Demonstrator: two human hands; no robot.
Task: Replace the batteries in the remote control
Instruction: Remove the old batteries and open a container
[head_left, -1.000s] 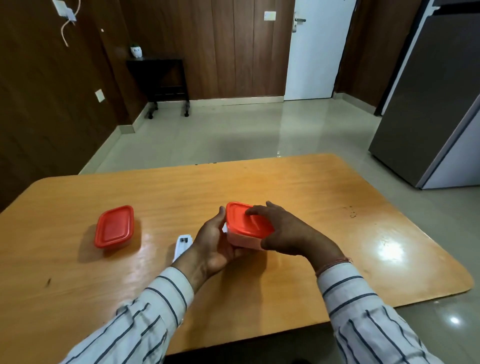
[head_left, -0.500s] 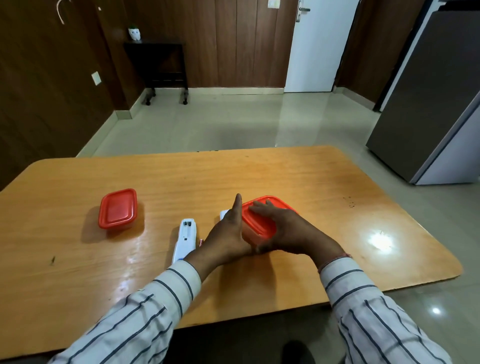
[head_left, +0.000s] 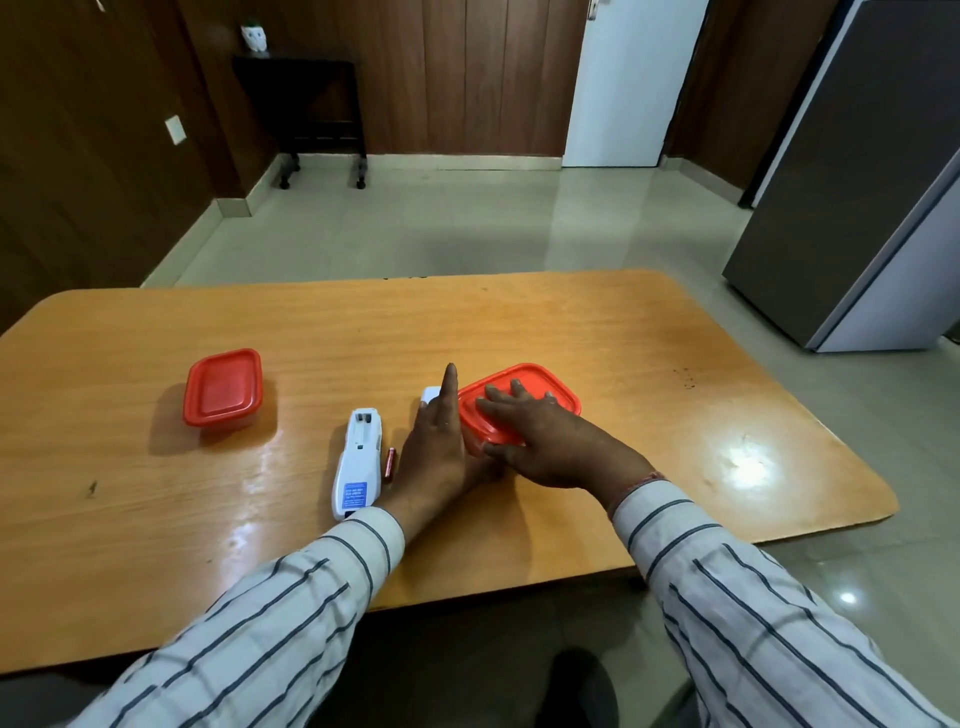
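Our right hand (head_left: 545, 441) lies flat, fingers (head_left: 491, 402) spread, on the red box (head_left: 540, 384); our left hand (head_left: 436, 447), fingers straight, touches its side. The remote (head_left: 358, 462) lies open on the table (head_left: 571, 322).

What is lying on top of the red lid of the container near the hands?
The right hand lies flat on the red lid, fingers spread. The left hand stands against the container's left side. The contents under the lid are covered and cannot be seen.

container body (head_left: 470, 441) hidden beneath hands, white piece (head_left: 430, 395) partly covered
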